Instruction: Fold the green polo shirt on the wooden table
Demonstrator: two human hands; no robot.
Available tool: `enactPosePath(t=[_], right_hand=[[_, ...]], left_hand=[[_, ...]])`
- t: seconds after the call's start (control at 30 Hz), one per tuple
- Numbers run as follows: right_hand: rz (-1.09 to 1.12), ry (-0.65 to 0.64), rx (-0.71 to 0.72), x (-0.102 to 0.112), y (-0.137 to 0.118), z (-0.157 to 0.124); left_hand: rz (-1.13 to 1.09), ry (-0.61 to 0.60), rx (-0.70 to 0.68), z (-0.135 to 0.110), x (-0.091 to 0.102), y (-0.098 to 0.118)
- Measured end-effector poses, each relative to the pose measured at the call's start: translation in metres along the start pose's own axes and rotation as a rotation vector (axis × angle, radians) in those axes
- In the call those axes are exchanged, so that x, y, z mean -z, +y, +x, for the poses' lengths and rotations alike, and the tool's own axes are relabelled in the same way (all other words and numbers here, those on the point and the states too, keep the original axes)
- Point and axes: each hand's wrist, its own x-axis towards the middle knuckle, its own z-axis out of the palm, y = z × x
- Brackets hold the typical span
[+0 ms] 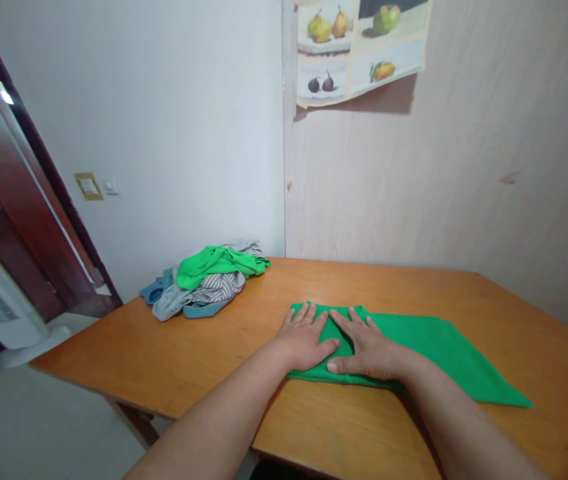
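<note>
A green cloth point(429, 340), folded into a long flat shape, lies on the wooden table in front of me. Its right end tapers to a point, while the left end looks layered. My left hand point(307, 340) rests flat on the left end with the fingers spread. Just to its right, my right hand point(367, 347) also lies on the cloth, palm down and fingers apart. The two hands almost meet at the fingertips. Parts of the cloth beneath the palms and right forearm are hidden.
On the far left of the wooden table point(224, 360) sits a crumpled heap of clothes: a bright green garment point(209, 263), a striped one point(221, 287) and blue-grey pieces. Walls stand behind the table. A fruit poster point(327, 57) hangs above. A white appliance point(1, 300) stands at left.
</note>
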Motion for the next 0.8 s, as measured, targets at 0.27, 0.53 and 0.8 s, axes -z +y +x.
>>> enactPosePath(t=[0.27,0.53,0.8], right_hand=[[0.023,-0.034,-0.017,-0.002,0.007,0.003],[0.079,-0.053,-0.002,0.003,0.008,-0.001],[0.126,-0.049,0.002,0.009,0.006,-0.009]], left_hand=[[0.004,-0.012,-0.001,-0.001,0.003,0.001],[0.02,-0.017,-0.01,-0.002,0.008,0.002],[0.141,0.059,-0.039,0.009,0.024,0.013]])
